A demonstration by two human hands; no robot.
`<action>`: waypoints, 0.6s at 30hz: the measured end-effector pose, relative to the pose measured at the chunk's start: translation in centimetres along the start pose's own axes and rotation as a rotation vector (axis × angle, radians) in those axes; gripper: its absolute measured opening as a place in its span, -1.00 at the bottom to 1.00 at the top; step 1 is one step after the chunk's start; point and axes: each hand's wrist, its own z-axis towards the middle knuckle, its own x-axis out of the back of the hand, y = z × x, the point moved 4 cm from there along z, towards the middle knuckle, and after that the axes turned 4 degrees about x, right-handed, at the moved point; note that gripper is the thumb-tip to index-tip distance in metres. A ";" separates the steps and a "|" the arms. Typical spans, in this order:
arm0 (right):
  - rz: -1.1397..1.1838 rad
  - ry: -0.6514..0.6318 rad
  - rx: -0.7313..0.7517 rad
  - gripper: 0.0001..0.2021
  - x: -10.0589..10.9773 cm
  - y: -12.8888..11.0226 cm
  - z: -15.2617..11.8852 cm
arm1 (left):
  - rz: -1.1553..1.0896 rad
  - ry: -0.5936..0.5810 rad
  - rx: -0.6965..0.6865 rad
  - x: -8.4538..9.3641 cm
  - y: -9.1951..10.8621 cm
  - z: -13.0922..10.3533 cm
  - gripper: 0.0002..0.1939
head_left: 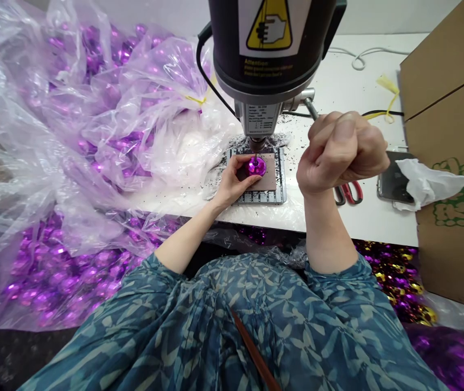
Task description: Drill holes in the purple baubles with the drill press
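Under the chuck of a bench drill press [274, 73], my left hand [234, 182] grips a shiny purple faceted bead [256, 167] between thumb and fingers. The bead lies on a brown board [270, 182] set on the slotted metal base [281, 190]. The drill bit [256, 156] comes down at the bead's dark centre; I cannot tell how deep it is. My right hand [341, 149] is closed in a fist round the drill's feed lever [310, 107], whose end is hidden inside the fingers.
Clear plastic bags [105, 136] of purple beads fill the left. On the right are red-handled scissors [351, 193], a phone [394, 176] under a white tissue [427, 182], and a cardboard box [451, 136]. Dark shavings lie round the base. Purple and gold beads [398, 277] sit below the table edge.
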 end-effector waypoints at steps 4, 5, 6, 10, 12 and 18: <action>-0.029 0.005 0.041 -0.13 0.4 0.8 -1.0 | 0.000 0.015 0.008 0.0 0.2 -0.1 -0.29; -0.030 0.000 0.042 -0.14 0.3 0.6 -0.9 | -0.004 0.015 0.010 0.0 0.3 -0.1 -0.29; -0.025 -0.010 0.038 -0.15 0.1 0.2 -0.7 | -0.009 0.014 0.012 0.0 0.3 0.0 -0.28; 0.025 -0.040 -0.001 -0.37 -2.2 -2.3 2.8 | 0.019 0.037 0.004 0.1 0.5 0.1 -0.29; 0.043 -0.105 -0.111 -0.56 -3.8 -2.8 5.1 | 0.090 0.117 -0.004 0.2 0.6 -0.7 -0.33; 0.003 -0.203 -0.299 -0.54 -5.8 -1.6 8.3 | 0.274 0.062 -0.339 -1.4 2.8 -9.1 -0.41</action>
